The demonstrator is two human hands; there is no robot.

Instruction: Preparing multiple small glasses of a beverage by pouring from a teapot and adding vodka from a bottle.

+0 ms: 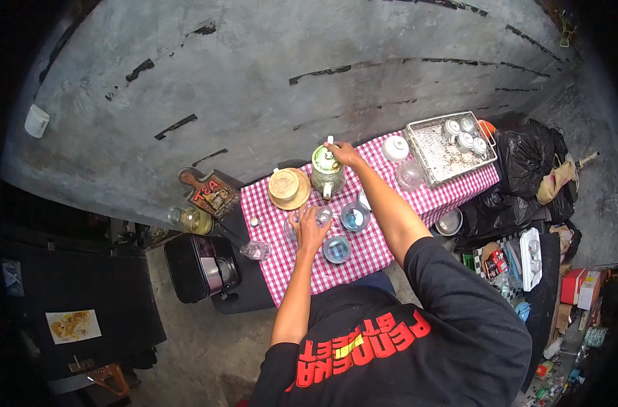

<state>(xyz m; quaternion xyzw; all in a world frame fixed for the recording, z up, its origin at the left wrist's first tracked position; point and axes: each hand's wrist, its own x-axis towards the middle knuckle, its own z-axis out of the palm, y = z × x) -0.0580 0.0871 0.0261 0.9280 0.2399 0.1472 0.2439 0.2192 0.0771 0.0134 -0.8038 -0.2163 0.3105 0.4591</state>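
Pot (320, 178) is at one o'clock from your left grip (311, 229), spout (328, 190) toward six. Right grip (343, 153) holds its handle (330, 140); can't tell if left holds the glass (324, 216).

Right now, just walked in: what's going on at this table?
A person's right hand holds a pale green teapot at its far side, with the spout toward them. Their left hand is at a clear glass just in front of the spout; its exact grip is unclear. A metal tray with lidded cups sits to the right on the checkered cloth.
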